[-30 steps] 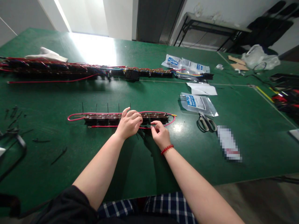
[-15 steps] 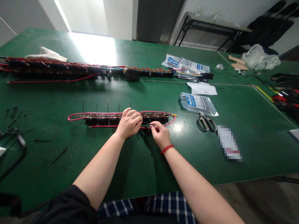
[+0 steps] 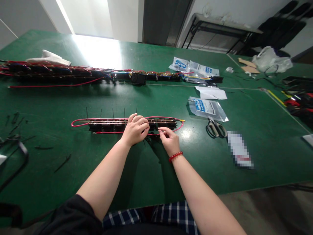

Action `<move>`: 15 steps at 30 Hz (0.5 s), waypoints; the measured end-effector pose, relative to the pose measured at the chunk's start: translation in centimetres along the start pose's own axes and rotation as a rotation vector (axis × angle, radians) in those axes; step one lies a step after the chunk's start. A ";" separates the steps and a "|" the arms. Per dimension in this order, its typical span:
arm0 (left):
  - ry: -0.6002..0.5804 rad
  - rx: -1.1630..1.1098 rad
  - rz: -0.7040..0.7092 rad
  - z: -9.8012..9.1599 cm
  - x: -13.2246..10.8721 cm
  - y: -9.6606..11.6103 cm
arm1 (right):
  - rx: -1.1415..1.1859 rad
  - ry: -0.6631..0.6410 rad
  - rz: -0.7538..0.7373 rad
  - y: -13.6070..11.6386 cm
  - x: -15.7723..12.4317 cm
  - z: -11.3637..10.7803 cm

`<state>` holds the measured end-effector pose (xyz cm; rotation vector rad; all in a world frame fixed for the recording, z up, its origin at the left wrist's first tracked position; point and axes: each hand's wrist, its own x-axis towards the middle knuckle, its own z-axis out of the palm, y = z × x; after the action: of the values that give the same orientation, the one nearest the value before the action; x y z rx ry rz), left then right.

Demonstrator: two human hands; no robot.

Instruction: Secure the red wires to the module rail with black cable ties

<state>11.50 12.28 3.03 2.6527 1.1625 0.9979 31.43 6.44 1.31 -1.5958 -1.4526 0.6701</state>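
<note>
A short black strip of components with a red wire looped round it lies on the green table. Several thin black cable ties stick up from its far side. My left hand rests curled over the strip near its middle, fingers closed on it. My right hand, with a red bead bracelet at the wrist, pinches something small and dark at the strip's near edge, beside the red wire. A bunch of loose black cable ties lies between the two hands.
A much longer wired strip runs across the far side. Plastic bags, a white sheet and scissors lie to the right. Cut tie scraps and a black strap litter the left. Cables and tools crowd the far right edge.
My right hand has shifted slightly towards the strip, its pinch now at the strip's near edge. My left hand has stayed in place.
</note>
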 end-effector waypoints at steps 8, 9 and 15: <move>-0.019 -0.013 0.018 0.1 0.0 -0.2 | 0.154 0.048 0.019 0.2 0.1 0.0; -0.022 -0.014 0.022 0.1 0.1 -0.2 | 0.163 0.052 0.021 0.2 0.1 0.0; 0.038 0.016 0.000 -0.1 0.2 0.2 | 0.209 0.058 0.036 0.2 0.2 -0.2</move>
<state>11.65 12.28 3.32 2.6569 1.1829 1.0477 31.71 6.58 1.26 -1.4702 -1.2703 0.7639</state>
